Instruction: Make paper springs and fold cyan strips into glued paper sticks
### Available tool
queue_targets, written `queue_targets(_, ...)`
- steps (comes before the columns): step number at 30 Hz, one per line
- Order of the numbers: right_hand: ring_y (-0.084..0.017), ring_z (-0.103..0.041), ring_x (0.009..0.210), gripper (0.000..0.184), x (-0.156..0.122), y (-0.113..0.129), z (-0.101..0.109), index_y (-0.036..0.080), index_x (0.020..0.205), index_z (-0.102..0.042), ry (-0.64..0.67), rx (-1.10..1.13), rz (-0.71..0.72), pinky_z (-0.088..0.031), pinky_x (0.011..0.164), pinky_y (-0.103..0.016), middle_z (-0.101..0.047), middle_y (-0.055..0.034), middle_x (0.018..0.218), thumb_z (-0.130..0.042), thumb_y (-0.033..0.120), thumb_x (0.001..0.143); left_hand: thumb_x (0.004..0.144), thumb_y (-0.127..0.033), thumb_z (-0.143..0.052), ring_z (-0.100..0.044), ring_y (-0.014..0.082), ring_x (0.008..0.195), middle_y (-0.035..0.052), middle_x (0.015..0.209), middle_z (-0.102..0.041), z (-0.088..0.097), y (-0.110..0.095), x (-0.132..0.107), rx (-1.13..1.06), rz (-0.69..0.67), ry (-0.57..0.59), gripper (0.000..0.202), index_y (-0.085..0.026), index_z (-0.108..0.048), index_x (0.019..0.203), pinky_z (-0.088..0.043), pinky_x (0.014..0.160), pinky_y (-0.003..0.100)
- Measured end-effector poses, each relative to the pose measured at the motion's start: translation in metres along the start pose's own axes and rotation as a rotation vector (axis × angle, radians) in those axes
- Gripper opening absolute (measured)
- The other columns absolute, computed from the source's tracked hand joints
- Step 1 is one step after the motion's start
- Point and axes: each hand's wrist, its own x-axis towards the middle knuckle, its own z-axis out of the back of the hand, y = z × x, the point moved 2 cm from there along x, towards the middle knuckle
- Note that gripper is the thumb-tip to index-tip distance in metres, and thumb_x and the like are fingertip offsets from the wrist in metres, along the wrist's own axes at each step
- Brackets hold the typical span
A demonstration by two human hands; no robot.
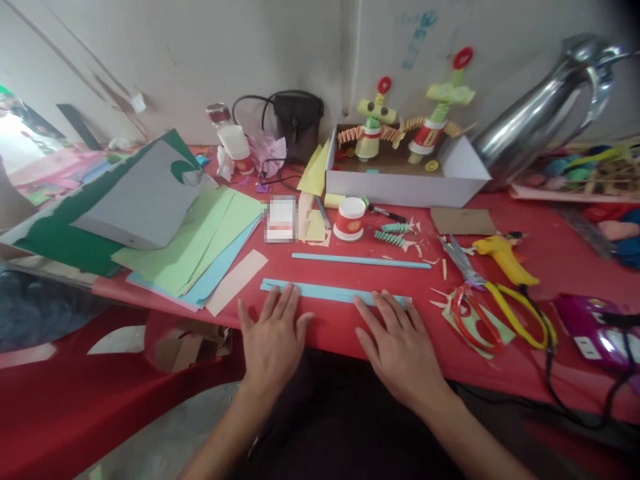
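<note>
Well, over at the left a loose stack of green, pale-green and blue paper sheets fans across the red plastic table, with a peach paper strip lying just beside it. Next comes the left hand, palm down at the table's near edge, fingers straight and slightly apart, gripping nothing. Its fingertips rest on the left end of a long light-blue paper strip, which lies flat across the table in front of the person.

Behind that (nearer the wall) a thinner blue paper strip runs parallel, and an upturned red-and-white paper cup stands beyond it. The right hand also lies flat, fingers spread, tips touching the long strip's right part. Further right, scissors with red and yellow handles lie near a yellow glue gun.
</note>
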Motion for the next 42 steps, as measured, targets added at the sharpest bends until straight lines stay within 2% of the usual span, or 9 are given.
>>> queue_targets(5, -0.033, -0.042, 0.138, 0.048, 0.0, 0.0, 0.0, 0.023, 0.146, -0.046, 0.006, -0.004, -0.01, -0.031, 0.112, -0.06, -0.05, -0.0143, 0.147, -0.043, 0.035, 0.099, 0.094, -0.041, -0.048, -0.05, 0.0402, 0.13, 0.0128, 0.133, -0.064, 0.019, 0.027, -0.006, 0.124, 0.129, -0.098, 0.043, -0.023, -0.059, 0.132, -0.011, 0.11, 0.075)
queue_targets(8, -0.033, -0.042, 0.139, 0.048, 0.001, 0.001, 0.0, 0.023, 0.146, -0.046, 0.012, 0.003, -0.015, -0.03, 0.113, -0.06, -0.05, -0.0144, 0.147, -0.043, 0.036, 0.099, 0.093, -0.037, -0.051, -0.049, 0.0394, 0.131, 0.0165, 0.128, -0.066, 0.03, 0.008, -0.002, 0.135, 0.112, -0.199, 0.037, -0.017, -0.067, 0.118, -0.029, 0.11, 0.065)
queue_targets(10, -0.033, -0.042, 0.139, 0.048, 0.001, 0.001, -0.001, 0.024, 0.146, -0.046, 0.02, 0.009, -0.022, -0.03, 0.113, -0.06, -0.051, -0.0145, 0.147, -0.043, 0.037, 0.099, 0.094, -0.034, -0.048, -0.049, 0.0342, 0.133, 0.015, 0.133, -0.063, 0.026, -0.017, 0.005, 0.044, -0.055, -0.185, 0.036, -0.017, -0.066, 0.121, -0.037, 0.11, 0.054)
queue_targets(12, -0.033, -0.041, 0.139, 0.05, 0.002, 0.001, -0.001, 0.025, 0.146, -0.045, 0.028, 0.019, -0.028, -0.029, 0.113, -0.06, -0.05, -0.0143, 0.148, -0.045, 0.039, 0.099, 0.096, -0.036, -0.045, -0.042, 0.0291, 0.139, 0.0126, 0.145, -0.053, 0.013, -0.043, 0.012, -0.058, -0.316, -0.045, 0.047, -0.017, -0.054, 0.138, -0.036, 0.114, 0.047)
queue_targets(14, -0.032, -0.04, 0.14, 0.05, 0.002, 0.0, 0.001, 0.026, 0.146, -0.046, 0.034, 0.034, -0.039, -0.028, 0.114, -0.059, -0.049, -0.0132, 0.149, -0.045, 0.041, 0.099, 0.097, -0.045, -0.043, -0.037, 0.0273, 0.143, 0.0112, 0.152, -0.044, -0.004, -0.056, 0.017, -0.087, -0.418, 0.056, 0.058, -0.017, -0.042, 0.147, -0.031, 0.117, 0.046)
queue_targets(22, -0.025, -0.042, 0.14, 0.048, -0.012, -0.03, 0.018, 0.016, 0.145, -0.044, 0.048, 0.027, -0.052, -0.028, 0.118, -0.05, -0.047, -0.0081, 0.15, -0.038, 0.037, 0.103, 0.099, -0.044, -0.039, -0.033, 0.027, 0.145, 0.0091, 0.156, -0.036, -0.025, -0.049, 0.021, -0.068, -0.421, 0.075, 0.058, -0.017, -0.037, 0.15, -0.027, 0.119, 0.047)
queue_targets(29, -0.03, -0.055, 0.126, 0.038, -0.016, -0.055, 0.04, 0.01, 0.121, -0.067, -0.074, -0.096, -0.222, -0.035, 0.111, -0.047, -0.067, -0.0128, 0.127, -0.042, 0.029, 0.1, 0.098, -0.042, -0.041, -0.037, 0.0304, 0.143, 0.0133, 0.154, -0.038, -0.025, -0.06, 0.018, -0.055, -0.384, 0.006, 0.058, -0.014, -0.039, 0.149, -0.026, 0.117, 0.051)
queue_targets(37, -0.023, -0.059, 0.095, 0.008, 0.047, -0.076, 0.031, 0.019, 0.095, -0.07, 0.118, 0.263, -0.167, -0.045, 0.085, -0.035, -0.069, -0.0059, 0.097, -0.066, 0.021, 0.088, 0.097, -0.029, -0.045, -0.06, 0.0333, 0.109, 0.0165, 0.117, -0.069, -0.018, -0.073, 0.051, -0.069, -0.366, -0.01, 0.032, -0.011, -0.071, 0.104, -0.047, 0.092, 0.048)
queue_targets(42, -0.02, -0.055, 0.087, 0.01, 0.056, -0.088, 0.019, 0.019, 0.087, -0.068, 0.16, 0.424, -0.163, -0.04, 0.077, -0.031, -0.066, -0.0031, 0.088, -0.074, 0.015, 0.08, 0.09, -0.012, -0.052, -0.057, 0.0266, 0.091, 0.01, 0.095, -0.068, -0.025, -0.072, 0.076, -0.242, -0.453, 0.004, 0.018, -0.015, -0.068, 0.098, -0.048, 0.084, 0.042)
